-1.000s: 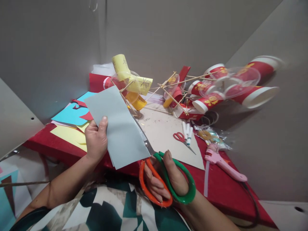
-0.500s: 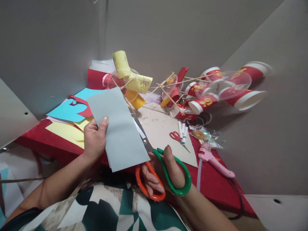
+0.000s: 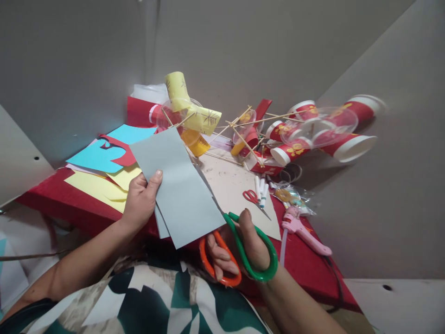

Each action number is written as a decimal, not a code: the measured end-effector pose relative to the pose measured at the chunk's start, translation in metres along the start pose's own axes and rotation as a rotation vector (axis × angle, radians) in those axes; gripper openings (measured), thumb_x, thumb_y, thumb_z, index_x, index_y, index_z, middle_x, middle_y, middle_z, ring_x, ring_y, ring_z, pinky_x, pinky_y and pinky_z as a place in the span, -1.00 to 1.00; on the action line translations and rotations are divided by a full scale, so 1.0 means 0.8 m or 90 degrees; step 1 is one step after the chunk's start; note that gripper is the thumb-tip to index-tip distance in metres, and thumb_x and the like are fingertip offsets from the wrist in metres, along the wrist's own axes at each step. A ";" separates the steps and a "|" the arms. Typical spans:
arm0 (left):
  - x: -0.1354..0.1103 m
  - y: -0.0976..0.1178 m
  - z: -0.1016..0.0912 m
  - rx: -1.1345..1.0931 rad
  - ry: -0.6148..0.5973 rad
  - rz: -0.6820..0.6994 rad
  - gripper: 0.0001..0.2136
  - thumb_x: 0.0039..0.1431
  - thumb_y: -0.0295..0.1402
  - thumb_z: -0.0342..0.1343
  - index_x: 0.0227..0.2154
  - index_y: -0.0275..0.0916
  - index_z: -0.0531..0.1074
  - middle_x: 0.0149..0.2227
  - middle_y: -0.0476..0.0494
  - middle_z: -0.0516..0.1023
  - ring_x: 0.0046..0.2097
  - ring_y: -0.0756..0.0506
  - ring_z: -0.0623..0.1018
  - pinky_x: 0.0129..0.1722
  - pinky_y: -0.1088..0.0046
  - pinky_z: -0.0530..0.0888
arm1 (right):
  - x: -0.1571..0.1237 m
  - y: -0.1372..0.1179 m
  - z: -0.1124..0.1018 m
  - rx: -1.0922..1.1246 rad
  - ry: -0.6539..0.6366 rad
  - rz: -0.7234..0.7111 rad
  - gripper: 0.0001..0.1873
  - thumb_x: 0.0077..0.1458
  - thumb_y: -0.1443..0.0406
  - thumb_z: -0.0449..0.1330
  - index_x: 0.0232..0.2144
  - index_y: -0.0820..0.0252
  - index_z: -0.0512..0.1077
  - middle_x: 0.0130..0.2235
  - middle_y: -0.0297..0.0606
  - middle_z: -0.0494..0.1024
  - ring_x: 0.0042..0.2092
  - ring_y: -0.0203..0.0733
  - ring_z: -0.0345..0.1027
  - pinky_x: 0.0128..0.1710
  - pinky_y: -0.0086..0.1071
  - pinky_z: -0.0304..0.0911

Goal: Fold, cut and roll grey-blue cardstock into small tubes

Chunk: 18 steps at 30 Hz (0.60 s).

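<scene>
My left hand (image 3: pixel 143 197) is closed on grey-blue paper (image 3: pixel 181 190), thumb on top, at the sheet's left edge. A second layer of the same colour peeks out beneath its lower left. Through the handle loops of large scissors (image 3: pixel 233 227), one green and one orange, go the thumb and fingers of my right hand (image 3: pixel 243 250). The loops are spread apart. Most of the blades lies behind the paper, so I cannot tell whether they touch it.
On the red-covered table (image 3: pixel 306 260) lie coloured sheets (image 3: pixel 93 155), small red scissors (image 3: pixel 251 196), white markers (image 3: pixel 261 190) and a pink glue gun (image 3: pixel 302 229). Behind stand stick-and-cup models with red paper cups (image 3: pixel 292 150) and yellow paper tubes (image 3: pixel 177 90). Grey walls enclose the table.
The grey-blue paper has shifted a little right and now covers more of the scissor blades. Its lower layer has fanned out further at the lower left.
</scene>
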State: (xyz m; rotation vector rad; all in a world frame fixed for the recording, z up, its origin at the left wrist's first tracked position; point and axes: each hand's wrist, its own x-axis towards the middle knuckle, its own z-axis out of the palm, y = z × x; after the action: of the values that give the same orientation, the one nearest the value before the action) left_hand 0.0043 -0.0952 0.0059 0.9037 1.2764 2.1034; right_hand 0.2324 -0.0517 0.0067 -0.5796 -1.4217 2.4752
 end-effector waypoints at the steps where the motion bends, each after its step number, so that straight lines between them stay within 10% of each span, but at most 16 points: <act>1: 0.000 0.000 0.000 -0.010 -0.021 -0.023 -0.64 0.05 0.02 0.35 -0.34 -0.22 0.61 -0.40 -0.16 0.67 -0.32 -0.16 0.65 -0.28 0.34 0.60 | -0.002 -0.002 0.000 0.001 -0.012 0.002 -0.09 -0.05 -0.51 -0.09 -0.47 0.22 0.39 -0.63 -0.44 0.21 -0.71 -0.43 0.03 -0.56 -0.34 0.42; 10: 0.006 -0.006 -0.004 -0.073 -0.078 -0.153 -0.60 -0.04 0.04 0.39 -0.36 -0.22 0.62 -0.42 -0.21 0.67 -0.38 -0.20 0.64 -0.41 0.33 0.58 | -0.003 0.000 -0.003 0.065 -0.071 -0.019 -0.09 0.06 -0.45 -0.11 -0.40 0.28 0.44 -0.63 -0.45 0.27 -0.74 -0.44 0.04 -0.61 -0.40 0.39; 18: 0.020 0.005 -0.018 0.009 -0.092 -0.059 -0.67 0.01 -0.02 0.39 -0.35 -0.19 0.64 -0.29 -0.17 0.66 -0.28 -0.11 0.61 -0.23 0.39 0.54 | -0.003 0.025 -0.005 -0.151 0.122 -0.126 -0.21 0.18 -0.35 -0.07 -0.38 0.27 0.40 -0.66 -0.43 0.25 -0.71 -0.39 0.09 -0.70 -0.50 0.14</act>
State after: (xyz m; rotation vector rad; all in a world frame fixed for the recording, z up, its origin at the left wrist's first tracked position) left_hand -0.0175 -0.0935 0.0092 0.9656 1.2353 1.9233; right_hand 0.2362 -0.0593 -0.0121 -0.6658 -1.6194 2.0578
